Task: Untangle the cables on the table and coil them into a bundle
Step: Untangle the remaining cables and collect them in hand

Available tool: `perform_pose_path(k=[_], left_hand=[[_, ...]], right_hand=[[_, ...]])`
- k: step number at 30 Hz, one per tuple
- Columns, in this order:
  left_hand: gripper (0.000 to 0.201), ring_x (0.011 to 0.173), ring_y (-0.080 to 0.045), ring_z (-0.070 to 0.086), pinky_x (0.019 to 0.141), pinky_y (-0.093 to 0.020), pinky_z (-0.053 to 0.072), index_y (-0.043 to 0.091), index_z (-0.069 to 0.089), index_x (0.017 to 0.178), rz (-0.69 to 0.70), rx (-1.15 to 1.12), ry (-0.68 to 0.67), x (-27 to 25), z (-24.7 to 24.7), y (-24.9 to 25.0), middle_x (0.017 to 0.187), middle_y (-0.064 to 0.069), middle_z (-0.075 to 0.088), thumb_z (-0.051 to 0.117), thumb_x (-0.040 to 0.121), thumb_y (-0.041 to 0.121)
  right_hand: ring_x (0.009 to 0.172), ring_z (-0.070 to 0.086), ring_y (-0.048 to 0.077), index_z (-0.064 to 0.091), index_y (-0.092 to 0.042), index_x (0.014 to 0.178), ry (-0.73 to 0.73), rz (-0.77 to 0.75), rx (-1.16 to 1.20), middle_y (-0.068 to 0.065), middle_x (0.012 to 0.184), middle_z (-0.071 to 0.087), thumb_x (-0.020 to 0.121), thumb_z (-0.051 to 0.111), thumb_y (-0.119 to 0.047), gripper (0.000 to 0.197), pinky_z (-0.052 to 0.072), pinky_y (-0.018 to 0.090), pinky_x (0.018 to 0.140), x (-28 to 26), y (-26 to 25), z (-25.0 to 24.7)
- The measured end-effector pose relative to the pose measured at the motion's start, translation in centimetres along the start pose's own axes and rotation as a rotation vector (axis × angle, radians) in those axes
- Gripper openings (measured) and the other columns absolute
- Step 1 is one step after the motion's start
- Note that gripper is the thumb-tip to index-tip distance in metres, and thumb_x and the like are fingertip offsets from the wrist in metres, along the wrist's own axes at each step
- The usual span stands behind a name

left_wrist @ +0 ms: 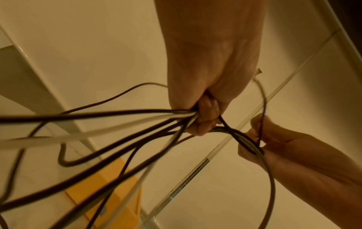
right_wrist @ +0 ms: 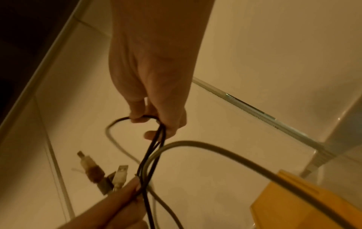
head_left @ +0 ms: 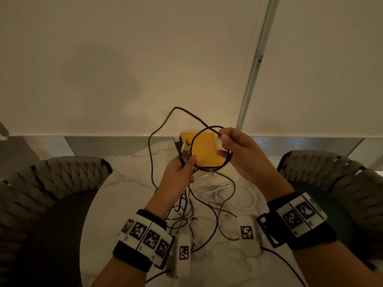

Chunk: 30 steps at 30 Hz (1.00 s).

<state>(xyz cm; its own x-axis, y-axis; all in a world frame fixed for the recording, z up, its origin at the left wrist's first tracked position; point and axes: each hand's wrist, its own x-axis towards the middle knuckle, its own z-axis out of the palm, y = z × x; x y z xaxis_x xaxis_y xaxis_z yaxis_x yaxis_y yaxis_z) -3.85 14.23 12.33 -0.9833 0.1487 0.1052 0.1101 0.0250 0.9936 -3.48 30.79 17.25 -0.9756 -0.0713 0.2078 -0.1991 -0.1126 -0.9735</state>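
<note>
Above a round marble table (head_left: 116,195), my left hand (head_left: 182,168) grips a bunch of dark and white cables (left_wrist: 137,117) in its fist, with their USB plugs (head_left: 181,145) sticking up out of it. To its right, my right hand (head_left: 232,148) pinches a small loop of the black cable (head_left: 204,134), and coiled turns hang over its fingers (right_wrist: 156,124). A wider black loop (head_left: 163,125) arches up behind both hands. White cables (head_left: 223,189) and thin dark ones (head_left: 217,212) still lie tangled on the table below.
A yellow box (head_left: 205,150) sits at the table's far edge behind the hands. Woven grey chairs flank the table on the left (head_left: 51,183) and the right (head_left: 335,175). A pale wall with a metal strip (head_left: 255,65) rises behind.
</note>
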Motion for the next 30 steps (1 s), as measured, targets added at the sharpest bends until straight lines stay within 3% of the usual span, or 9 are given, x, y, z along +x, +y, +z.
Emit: perform_pose_path(k=[6,9,12,15,18,23,26,27,30], left_hand=[[0.027,0.041,-0.003,0.033,0.056,-0.028,0.037,0.016,0.043,0.073,0.062,-0.023,0.054,0.1,0.9,-0.6,0.041,0.011,0.035,0.04,0.099,0.021],[0.028,0.044,-0.004,0.034,0.056,-0.026,0.039,0.016,0.044,0.072,0.088,-0.028,0.093,0.2,0.9,-0.7,0.046,0.011,0.034,0.041,0.099,0.022],[0.028,0.046,-0.008,0.037,0.058,-0.027,0.042,0.015,0.045,0.072,0.092,-0.062,0.133,0.2,1.0,-0.7,0.047,0.007,0.036,0.041,0.098,0.024],[0.026,0.051,-0.028,0.038,0.056,-0.022,0.042,0.0,0.052,0.087,0.09,-0.162,0.183,0.3,1.0,-0.6,0.057,-0.02,0.035,0.039,0.099,0.018],[0.026,0.043,-0.012,0.039,0.056,-0.025,0.04,0.012,0.048,0.076,0.075,-0.162,0.216,0.4,0.7,-0.7,0.052,-0.004,0.035,0.04,0.099,0.019],[0.032,0.04,-0.006,0.031,0.054,-0.028,0.042,0.014,0.042,0.064,-0.047,-0.111,0.197,0.6,0.0,-1.0,0.043,0.01,0.032,0.048,0.095,0.019],[0.012,0.047,-0.001,0.045,0.06,-0.025,0.046,0.019,0.055,0.083,0.083,0.012,0.296,0.0,-0.1,-0.6,0.055,0.013,0.047,0.067,0.083,0.015],[0.025,0.049,0.001,0.046,0.057,-0.017,0.044,0.021,0.055,0.094,0.133,0.034,0.337,-0.3,0.0,-0.6,0.06,0.014,0.046,0.073,0.078,0.012],[0.032,0.043,-0.003,0.039,0.048,-0.013,0.034,0.027,0.052,0.083,0.244,0.117,0.309,-0.9,0.3,-0.7,0.049,0.011,0.038,0.078,0.072,0.012]], right_hand=[[0.079,0.05,0.019,0.052,-0.011,0.081,0.201,0.016,-0.664,0.007,0.086,0.049,0.093,0.05,-0.016,0.013,0.047,0.037,0.074,0.2,0.6,-0.8],[0.1,0.047,0.02,0.06,-0.013,0.091,0.214,0.005,-0.963,0.01,0.108,0.045,0.089,0.057,-0.023,0.01,0.039,0.03,0.091,0.1,1.0,-1.4],[0.091,0.06,0.023,0.057,-0.014,0.099,0.075,0.14,-0.757,0.012,0.103,0.054,0.091,0.055,-0.016,0.009,0.054,0.038,0.086,-0.4,0.1,-1.2],[0.085,0.066,0.019,0.054,-0.016,0.119,-0.143,0.302,-0.378,0.009,0.096,0.063,0.093,0.048,-0.005,0.028,0.057,0.039,0.082,-1.3,-0.8,-1.3],[0.085,0.069,0.022,0.041,-0.025,0.134,-0.283,0.296,-0.358,0.003,0.104,0.061,0.088,0.054,0.002,0.055,0.059,0.033,0.073,-1.8,-0.9,-1.5],[0.066,0.066,0.017,0.04,-0.019,0.128,-0.116,0.088,-0.395,0.006,0.087,0.062,0.086,0.057,0.004,0.051,0.05,0.024,0.055,-1.5,-0.4,-1.4],[0.059,0.064,0.014,0.036,-0.014,0.123,-0.057,0.1,-0.351,0.008,0.083,0.065,0.082,0.062,0.004,0.051,0.047,0.021,0.051,-1.4,0.2,-1.2],[0.059,0.063,0.013,0.041,-0.01,0.119,-0.046,0.104,-0.376,0.008,0.082,0.066,0.082,0.063,0.002,0.045,0.045,0.021,0.05,-1.4,0.5,-1.1],[0.054,0.058,0.009,0.059,-0.006,0.1,-0.087,0.099,-0.401,0.006,0.075,0.064,0.084,0.061,0.0,0.017,0.041,0.018,0.047,-1.3,1.1,-1.0]])
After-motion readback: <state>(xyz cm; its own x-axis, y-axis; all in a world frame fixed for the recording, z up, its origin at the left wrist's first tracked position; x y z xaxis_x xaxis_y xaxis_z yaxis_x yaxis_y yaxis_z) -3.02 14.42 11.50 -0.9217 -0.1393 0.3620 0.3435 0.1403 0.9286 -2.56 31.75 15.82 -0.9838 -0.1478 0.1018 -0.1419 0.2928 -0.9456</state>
